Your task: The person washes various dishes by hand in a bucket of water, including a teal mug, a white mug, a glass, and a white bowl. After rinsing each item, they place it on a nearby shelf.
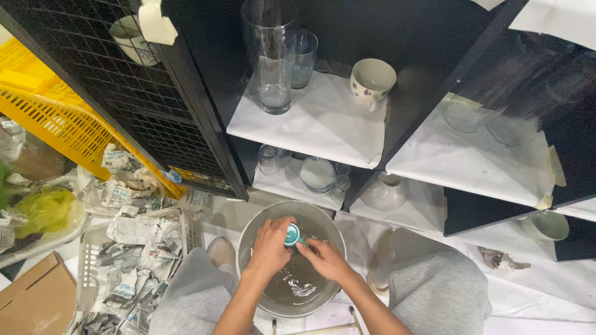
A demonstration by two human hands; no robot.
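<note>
A: Hands?
B: Left hand (270,243) and right hand (324,257) both pinching a small teal cup (292,234).
A: Where?
B: Over the water-filled metal basin (251,232), just below the black shelf (323,133).

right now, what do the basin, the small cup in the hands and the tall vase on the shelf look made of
Basin: looks like metal, dull grey with a soft sheen at the rim, holding water.
Small cup: probably glazed ceramic, glossy teal, though plastic cannot be ruled out; both the left hand and the right hand grip it.
Tall vase: clear glass, the shelf shows through it.
</note>
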